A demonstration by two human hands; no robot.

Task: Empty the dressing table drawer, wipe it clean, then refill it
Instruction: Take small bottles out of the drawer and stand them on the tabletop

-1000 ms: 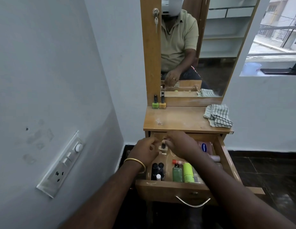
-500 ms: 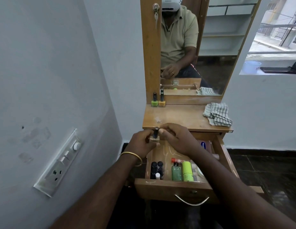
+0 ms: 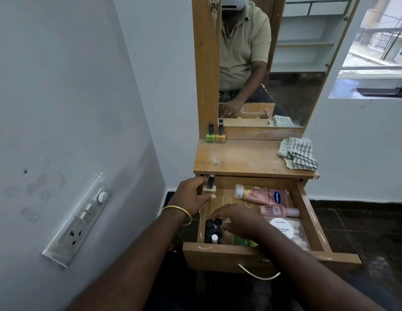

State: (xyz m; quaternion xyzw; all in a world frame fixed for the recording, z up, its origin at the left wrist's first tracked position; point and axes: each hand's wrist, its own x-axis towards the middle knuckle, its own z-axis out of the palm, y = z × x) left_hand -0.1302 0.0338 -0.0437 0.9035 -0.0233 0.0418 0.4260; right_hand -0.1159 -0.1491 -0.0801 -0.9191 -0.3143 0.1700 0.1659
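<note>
Head view: I'm holding a beige nail polish bottle (image 3: 209, 189) pinched upright in my left hand (image 3: 192, 196), above the open drawer (image 3: 251, 254)'s back-left corner. My right hand (image 3: 239, 221) is reaching, fingers curled, toward the dark bottles (image 3: 213, 230); I can't tell if it grips one. I'm judging it best to lift upright and set beside the two polishes (image 3: 215, 136) on the tabletop (image 3: 247, 159). I'm counting two pink tubes (image 3: 262, 195), one cloth (image 3: 297, 153).
</note>
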